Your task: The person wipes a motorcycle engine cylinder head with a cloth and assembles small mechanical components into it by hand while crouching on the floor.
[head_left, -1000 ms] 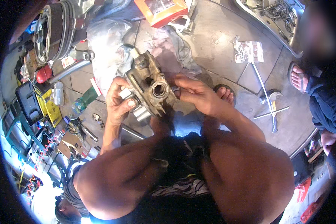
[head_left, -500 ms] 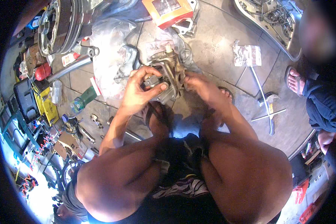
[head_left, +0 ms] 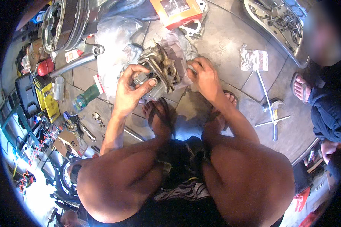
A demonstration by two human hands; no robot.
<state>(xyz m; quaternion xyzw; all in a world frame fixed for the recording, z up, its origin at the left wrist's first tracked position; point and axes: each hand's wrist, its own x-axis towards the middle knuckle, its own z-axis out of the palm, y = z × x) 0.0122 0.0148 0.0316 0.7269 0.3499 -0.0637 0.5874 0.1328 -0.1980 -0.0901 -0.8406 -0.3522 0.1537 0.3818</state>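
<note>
My left hand (head_left: 132, 90) grips a greasy metal engine part (head_left: 159, 68), which looks like a cylinder head, with fingers and thumb on a grey lower section, below a round bore. My right hand (head_left: 201, 75) is just right of the part, a small gap from it, its fingers curled; what they hold, if anything, I cannot make out. Behind the part lies crumpled clear plastic (head_left: 113, 41) over the tiled floor (head_left: 227, 34), with a red-orange box (head_left: 170, 20) and a gasket (head_left: 191, 30) beyond it.
A tray of parts (head_left: 282, 22) sits at upper right, a T-handle tool (head_left: 267, 94) and foil packet (head_left: 254, 56) below. A co-worker's foot (head_left: 301, 85) is at right. A wheel rim (head_left: 60, 26), steel tube (head_left: 72, 64), green bottle (head_left: 85, 98) and scattered tools (head_left: 83, 132) lie left.
The engine part has been turned so its bore faces right, and sits higher than a second ago. My right hand has come off it, moving up and to the right.
</note>
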